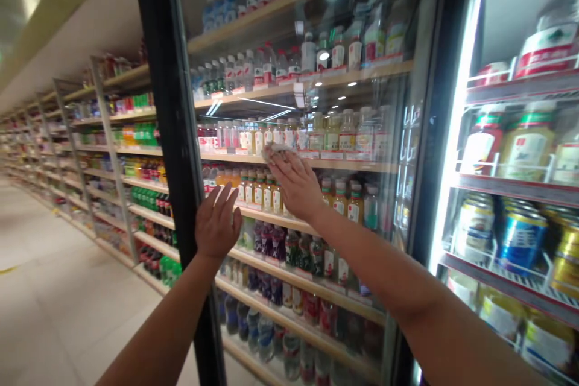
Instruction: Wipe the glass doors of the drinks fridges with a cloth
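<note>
A glass door [271, 90] with a black frame [168, 66] stands swung open in front of me. My right hand [296, 184] presses a pale, crumpled cloth [277, 151] against the middle of the pane. The cloth lies under the fingers, so only its upper edge shows. At the door's left side, my left hand [217, 223] rests with fingers spread on the glass beside the frame, holding nothing. Lights reflect in the upper part of the pane.
Through the glass, wooden shelves hold many bottles [257, 190]. On the right is a lit cooler with wire-fronted shelves [511, 187] of cans [520, 235] and bottles. Long store shelving [104, 114] runs back along the left, beside a pale tiled floor [58, 307].
</note>
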A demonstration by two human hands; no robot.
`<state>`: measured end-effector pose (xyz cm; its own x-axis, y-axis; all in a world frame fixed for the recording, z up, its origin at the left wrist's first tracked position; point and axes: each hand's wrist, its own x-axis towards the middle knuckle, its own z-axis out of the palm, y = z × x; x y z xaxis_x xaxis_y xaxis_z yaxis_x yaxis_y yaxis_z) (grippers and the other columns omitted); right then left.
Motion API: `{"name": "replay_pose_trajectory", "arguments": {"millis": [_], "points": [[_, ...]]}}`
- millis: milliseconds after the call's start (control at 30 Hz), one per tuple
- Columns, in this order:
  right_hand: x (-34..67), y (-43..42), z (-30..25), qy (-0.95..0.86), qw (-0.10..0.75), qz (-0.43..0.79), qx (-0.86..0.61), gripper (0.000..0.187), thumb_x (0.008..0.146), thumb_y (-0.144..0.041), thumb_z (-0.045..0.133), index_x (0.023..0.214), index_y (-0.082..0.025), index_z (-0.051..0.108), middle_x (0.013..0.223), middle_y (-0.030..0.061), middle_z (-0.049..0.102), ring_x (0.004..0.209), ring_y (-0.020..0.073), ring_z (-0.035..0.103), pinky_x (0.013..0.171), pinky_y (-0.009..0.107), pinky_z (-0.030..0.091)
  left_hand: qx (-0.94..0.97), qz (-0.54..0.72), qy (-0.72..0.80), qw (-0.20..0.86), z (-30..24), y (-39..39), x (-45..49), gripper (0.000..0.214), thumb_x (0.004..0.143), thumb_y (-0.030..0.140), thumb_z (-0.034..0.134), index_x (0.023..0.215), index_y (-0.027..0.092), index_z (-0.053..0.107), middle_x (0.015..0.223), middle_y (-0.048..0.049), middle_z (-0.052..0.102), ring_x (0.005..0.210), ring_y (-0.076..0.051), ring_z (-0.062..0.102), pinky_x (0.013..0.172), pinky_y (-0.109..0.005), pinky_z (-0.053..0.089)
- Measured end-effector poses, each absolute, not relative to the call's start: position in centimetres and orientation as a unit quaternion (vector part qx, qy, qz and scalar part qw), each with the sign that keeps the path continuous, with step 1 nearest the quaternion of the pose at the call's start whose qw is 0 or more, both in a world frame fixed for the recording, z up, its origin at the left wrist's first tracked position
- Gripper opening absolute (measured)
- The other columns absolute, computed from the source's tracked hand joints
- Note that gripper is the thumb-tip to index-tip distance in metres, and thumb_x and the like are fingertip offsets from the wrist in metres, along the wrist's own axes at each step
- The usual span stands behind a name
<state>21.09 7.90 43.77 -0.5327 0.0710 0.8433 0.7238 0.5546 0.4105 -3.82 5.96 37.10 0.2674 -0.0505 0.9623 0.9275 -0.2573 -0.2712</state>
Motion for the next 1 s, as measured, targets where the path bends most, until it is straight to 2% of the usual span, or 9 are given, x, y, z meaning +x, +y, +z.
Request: {"name": "replay_pose_trajectory", "arguments": {"millis": [133,233,333,500,667,733,867,1000], "points": [[20.4,8.0,44.7,-0.826,0.318,-0.431,-0.176,0.054,0.103,-0.018,0.041,0.157,-0.023,0.045,0.164,-0.0019,0.042,0.157,0.019,0.026,0.135,0.044,0.016,-0.619,-0.493,-0.34,0.508,37.3,5.7,-3.6,0.057,0.098,0.017,0.055,0.154,0.019,0.048,0.15,-0.0143,0.056,0.146,-0.031,0.046,0.119,-0.048,0.039],[20.5,8.1,46.8,-0.791,0.376,-0.435,-0.209,0.056,0.103,-0.016,0.041,0.158,-0.023,0.043,0.163,-0.0004,0.043,0.156,0.0216,0.029,0.135,0.047,0.017,-0.617,-0.491,-0.333,0.517,37.4,5.5,-3.5,0.06,0.097,0.014,0.056,0.156,0.02,0.045,0.15,-0.014,0.056,0.146,-0.031,0.046,0.119,-0.048,0.04],[19.9,8.0,48.2,-0.746,0.435,-0.422,-0.276,0.056,0.103,-0.018,0.039,0.159,-0.018,0.04,0.166,0.003,0.037,0.158,0.0273,0.025,0.134,0.051,0.016,-0.616,-0.496,-0.329,0.515,37.4,5.4,-3.4,0.061,0.097,0.013,0.057,0.156,0.02,0.046,0.15,-0.0139,0.057,0.145,-0.031,0.047,0.119,-0.048,0.04],[18.1,7.7,49.6,-0.811,0.325,-0.445,-0.196,0.055,0.104,-0.018,0.038,0.158,-0.024,0.043,0.166,-0.004,0.038,0.158,0.022,0.025,0.136,0.045,0.016,-0.626,-0.5,-0.327,0.502,37.3,5.6,-3.7,0.064,0.096,0.012,0.058,0.158,0.021,0.043,0.152,-0.0138,0.055,0.147,-0.03,0.045,0.121,-0.048,0.038],[15.9,7.7,54.3,-0.72,0.495,-0.383,-0.301,0.057,0.103,-0.015,0.034,0.159,-0.017,0.041,0.168,0.0022,0.034,0.158,0.0275,0.023,0.135,0.053,0.012,-0.622,-0.497,-0.327,0.509,37.4,5.7,-3.8,0.067,0.097,0.012,0.058,0.16,0.023,0.039,0.152,-0.0129,0.054,0.147,-0.031,0.046,0.121,-0.048,0.039],[14.8,7.5,55.4,-0.726,0.49,-0.383,-0.295,0.056,0.103,-0.017,0.036,0.159,-0.016,0.042,0.168,0.0015,0.033,0.158,0.0278,0.023,0.135,0.052,0.012,-0.619,-0.494,-0.325,0.517,37.5,5.6,-3.7,0.068,0.096,0.011,0.058,0.161,0.023,0.039,0.152,-0.0134,0.055,0.146,-0.031,0.046,0.12,-0.048,0.04],[14.1,6.8,57.1,-0.775,0.404,-0.422,-0.24,0.058,0.103,-0.012,0.033,0.16,-0.023,0.04,0.166,-0.0046,0.036,0.158,0.0211,0.024,0.135,0.046,0.015,-0.623,-0.486,-0.322,0.522,37.6,5.3,-3.6,0.07,0.096,0.009,0.058,0.161,0.022,0.037,0.151,-0.0145,0.055,0.147,-0.031,0.045,0.119,-0.048,0.041],[14.8,6.4,59.3,-0.721,0.478,-0.382,-0.325,0.058,0.104,-0.012,0.031,0.161,-0.021,0.038,0.168,-0.0034,0.032,0.158,0.0247,0.023,0.133,0.051,0.018,-0.621,-0.482,-0.326,0.525,37.5,5.2,-3.7,0.07,0.095,0.008,0.058,0.161,0.02,0.037,0.15,-0.0158,0.056,0.147,-0.031,0.045,0.119,-0.049,0.041]]}}
